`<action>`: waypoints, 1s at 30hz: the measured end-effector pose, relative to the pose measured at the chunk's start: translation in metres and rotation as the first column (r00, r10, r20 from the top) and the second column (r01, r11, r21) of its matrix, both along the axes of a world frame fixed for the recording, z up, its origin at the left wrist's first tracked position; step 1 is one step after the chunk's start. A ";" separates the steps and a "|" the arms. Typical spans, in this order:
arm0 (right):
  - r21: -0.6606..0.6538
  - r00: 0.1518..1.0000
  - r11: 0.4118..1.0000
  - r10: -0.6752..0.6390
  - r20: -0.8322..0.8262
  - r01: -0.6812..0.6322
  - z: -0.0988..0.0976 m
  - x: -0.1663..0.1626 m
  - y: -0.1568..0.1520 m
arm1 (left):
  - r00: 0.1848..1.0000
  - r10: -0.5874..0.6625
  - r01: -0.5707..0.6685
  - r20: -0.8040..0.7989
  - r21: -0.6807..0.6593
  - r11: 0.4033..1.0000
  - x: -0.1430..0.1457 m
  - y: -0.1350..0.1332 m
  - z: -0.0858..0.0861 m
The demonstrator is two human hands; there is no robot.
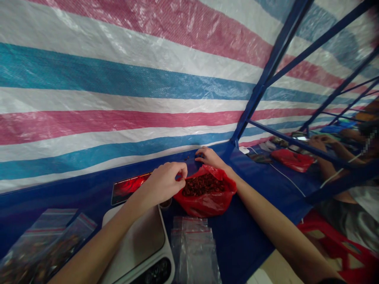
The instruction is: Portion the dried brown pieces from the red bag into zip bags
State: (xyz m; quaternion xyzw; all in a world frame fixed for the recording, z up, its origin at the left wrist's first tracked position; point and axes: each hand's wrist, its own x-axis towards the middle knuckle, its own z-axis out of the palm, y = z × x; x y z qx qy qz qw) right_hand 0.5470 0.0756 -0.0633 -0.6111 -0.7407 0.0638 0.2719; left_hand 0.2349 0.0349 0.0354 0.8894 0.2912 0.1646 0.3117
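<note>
A red plastic bag [204, 207] stands with its mouth spread wide, full of small dark reddish-brown dried pieces [204, 184]. My left hand [168, 179] is at the bag's left rim, its thumb and forefinger closed on the red plastic. Behind the bag, my right hand [209, 157] rests low over the blue table, fingers bent and apart; I see nothing in them. A few dark bits [186, 158] lie on the table left of its fingertips. Several clear zip bags [195, 252] lie flat in front of the red bag. Under my left forearm sits a white scale [142, 236].
Filled zip bags [44, 248] lie at the left. A phone [128, 188] with a red screen lies behind the scale. Blue metal bars [257, 98] rise at the right, before a striped sheet [118, 118]. Beyond are another red bag [293, 159], a white cable and another person's hands [321, 140].
</note>
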 end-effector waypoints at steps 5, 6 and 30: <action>-0.015 0.996 0.999 0.030 0.089 -0.029 0.001 -0.007 -0.001 | 1.000 0.011 -0.011 -0.009 0.001 1.000 0.000 0.000 0.003; -0.016 0.994 0.999 0.033 0.100 -0.032 0.001 -0.008 -0.002 | 1.000 0.012 -0.012 -0.012 0.001 1.000 0.000 0.000 0.004; -0.218 0.888 0.871 0.387 -0.249 -0.441 0.108 -0.055 -0.095 | 0.988 0.148 -0.148 0.042 -0.012 0.989 0.001 0.012 -0.015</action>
